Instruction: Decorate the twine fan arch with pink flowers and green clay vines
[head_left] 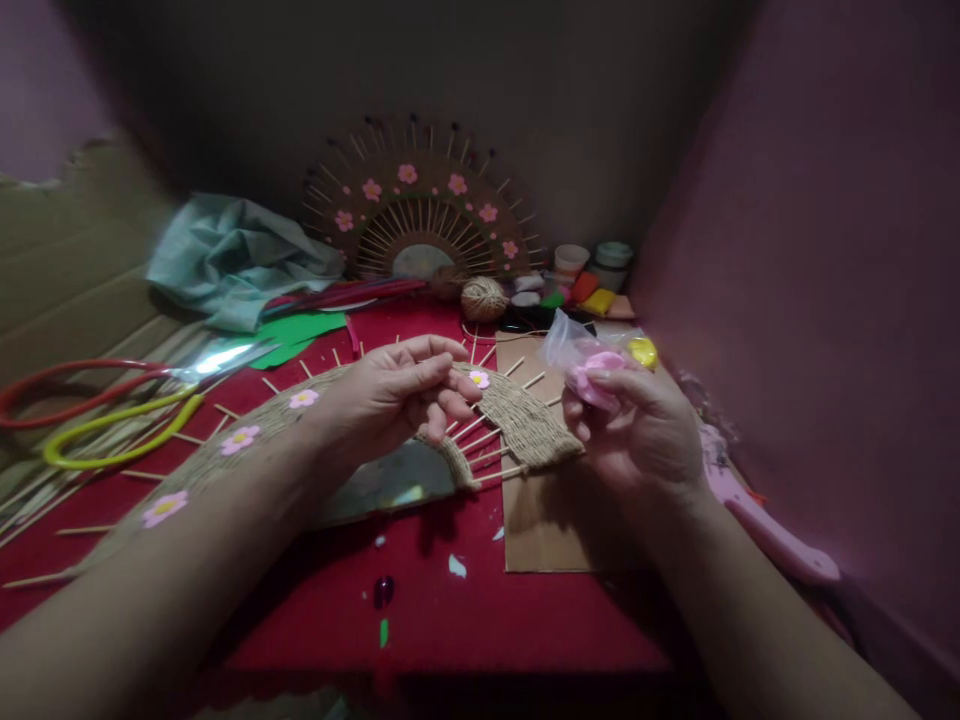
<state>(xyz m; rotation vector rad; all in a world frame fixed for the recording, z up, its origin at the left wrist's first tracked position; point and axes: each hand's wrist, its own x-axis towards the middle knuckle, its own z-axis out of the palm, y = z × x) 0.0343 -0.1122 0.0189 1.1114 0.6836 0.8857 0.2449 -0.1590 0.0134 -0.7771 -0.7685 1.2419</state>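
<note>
My right hand [645, 430] grips a lump of pink modelling clay [596, 378] in a clear plastic bag, whose loose end sticks up to the left. My left hand [412, 385] hovers over the twine-woven half-round fan [525, 420], its fingers curled and the thumb drawn against the index finger. Whether a small piece sits between those fingertips I cannot make out. Pink flowers with yellow centres, such as this one [241, 440], lie along the fan's woven band. Thin sticks radiate from it, and a mirror-like half disc [397, 480] fills its middle, partly behind my left hand.
Scissors [180, 375] with red and yellow handles lie at the left by a green sheet [300, 335]. Cardboard [555, 530] sits under the fan's right end. A finished-looking flowered fan [420, 215], a twine ball [484, 298] and coloured clay packs [600, 302] stand behind. A pink glue gun [772, 530] lies right.
</note>
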